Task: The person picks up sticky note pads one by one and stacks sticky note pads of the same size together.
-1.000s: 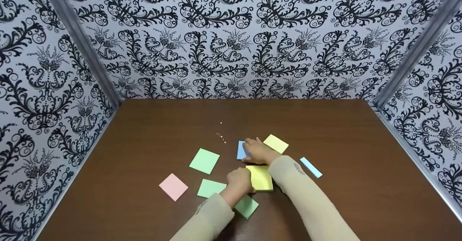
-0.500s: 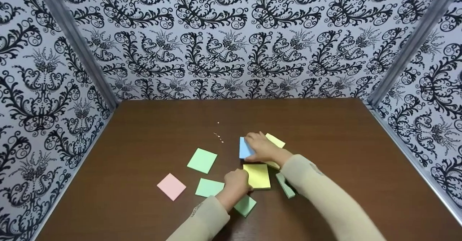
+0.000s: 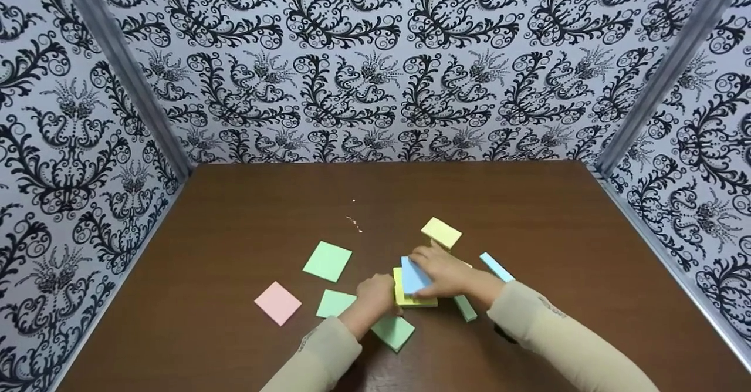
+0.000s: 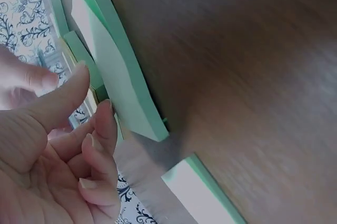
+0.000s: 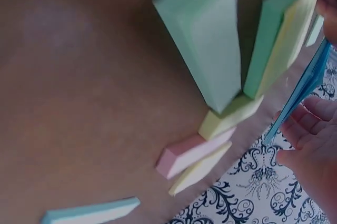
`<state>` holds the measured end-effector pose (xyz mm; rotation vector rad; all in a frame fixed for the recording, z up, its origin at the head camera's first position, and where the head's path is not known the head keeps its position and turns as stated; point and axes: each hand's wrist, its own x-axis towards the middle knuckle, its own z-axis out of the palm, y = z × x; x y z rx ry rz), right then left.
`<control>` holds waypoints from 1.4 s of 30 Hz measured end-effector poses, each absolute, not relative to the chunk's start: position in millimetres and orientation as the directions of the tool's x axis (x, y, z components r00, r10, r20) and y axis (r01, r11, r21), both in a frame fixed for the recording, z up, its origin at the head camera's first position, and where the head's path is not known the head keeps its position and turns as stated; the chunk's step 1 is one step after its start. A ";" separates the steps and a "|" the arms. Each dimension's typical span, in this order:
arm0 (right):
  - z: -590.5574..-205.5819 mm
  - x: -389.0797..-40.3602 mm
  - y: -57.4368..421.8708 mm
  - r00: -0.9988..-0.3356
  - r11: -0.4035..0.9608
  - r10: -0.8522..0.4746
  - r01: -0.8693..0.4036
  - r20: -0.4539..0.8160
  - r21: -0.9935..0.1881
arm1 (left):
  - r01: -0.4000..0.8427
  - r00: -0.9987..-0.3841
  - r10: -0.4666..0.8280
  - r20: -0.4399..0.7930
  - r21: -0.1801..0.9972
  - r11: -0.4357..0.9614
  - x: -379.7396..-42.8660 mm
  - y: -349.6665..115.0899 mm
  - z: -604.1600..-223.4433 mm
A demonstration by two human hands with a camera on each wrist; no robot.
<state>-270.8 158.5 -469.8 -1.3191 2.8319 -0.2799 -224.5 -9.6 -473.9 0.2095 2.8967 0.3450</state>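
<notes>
A brown table (image 3: 234, 204) fills the lower frame. The left hand (image 3: 375, 295) pinches a yellow pad (image 3: 399, 284), seemingly steadying it; the right hand (image 3: 446, 271) grips a blue pad (image 3: 413, 278) above.

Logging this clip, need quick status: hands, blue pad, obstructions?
Right hand grips blue pad above square yellow pad. Left hand at yellow pad's left edge. Nothing seen between pads.

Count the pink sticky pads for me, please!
2. One pink pad lies at the far left of the group; another pink pad sits between two yellow pads, seen only in the right wrist view. More may be hidden.
</notes>
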 end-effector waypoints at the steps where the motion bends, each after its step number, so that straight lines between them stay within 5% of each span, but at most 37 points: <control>1: -471.3 -268.8 157.7 -0.646 0.629 -0.760 -0.758 0.070 -0.171 | 0.111 -0.964 0.167 -0.206 0.258 0.960 -224.6 -10.9 -473.4; 20: -489.6 -263.4 149.3 -0.653 0.633 -0.755 -0.748 0.053 -0.197 | 0.180 -0.968 0.227 -0.111 0.325 0.928 -223.3 -14.9 -479.9; 42: -490.1 -260.3 146.4 -0.685 0.666 -0.728 -0.706 -0.004 -0.241 | 0.236 -0.972 0.232 0.045 0.216 0.947 -217.8 -11.8 -480.9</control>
